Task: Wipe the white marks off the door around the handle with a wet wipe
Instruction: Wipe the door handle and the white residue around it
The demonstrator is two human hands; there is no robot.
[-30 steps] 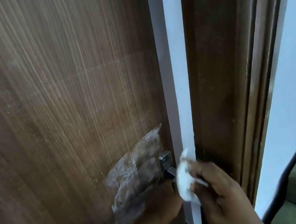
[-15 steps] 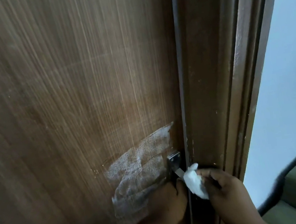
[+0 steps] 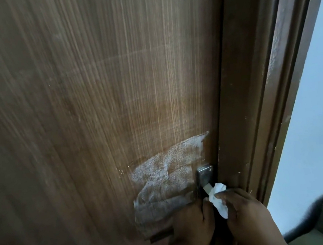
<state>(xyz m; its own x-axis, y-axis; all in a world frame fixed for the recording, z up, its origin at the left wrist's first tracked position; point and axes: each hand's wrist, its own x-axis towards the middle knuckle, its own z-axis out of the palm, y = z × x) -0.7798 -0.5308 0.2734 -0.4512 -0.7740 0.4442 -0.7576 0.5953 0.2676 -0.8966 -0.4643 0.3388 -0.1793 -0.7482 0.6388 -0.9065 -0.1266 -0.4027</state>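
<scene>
Apparently nothing is wiped yet: white marks [image 3: 163, 175] cover the door [image 3: 93, 110] beside the handle [image 3: 204, 175]; right hand [image 3: 248, 211] fingers pinch the wet wipe [image 3: 218, 199], left hand [image 3: 192, 221] grips the handle.

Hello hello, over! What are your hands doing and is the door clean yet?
Right hand pinching the wipe by the handle. Left hand on the door. White marks not wiped yet. Nothing in the way.
</scene>
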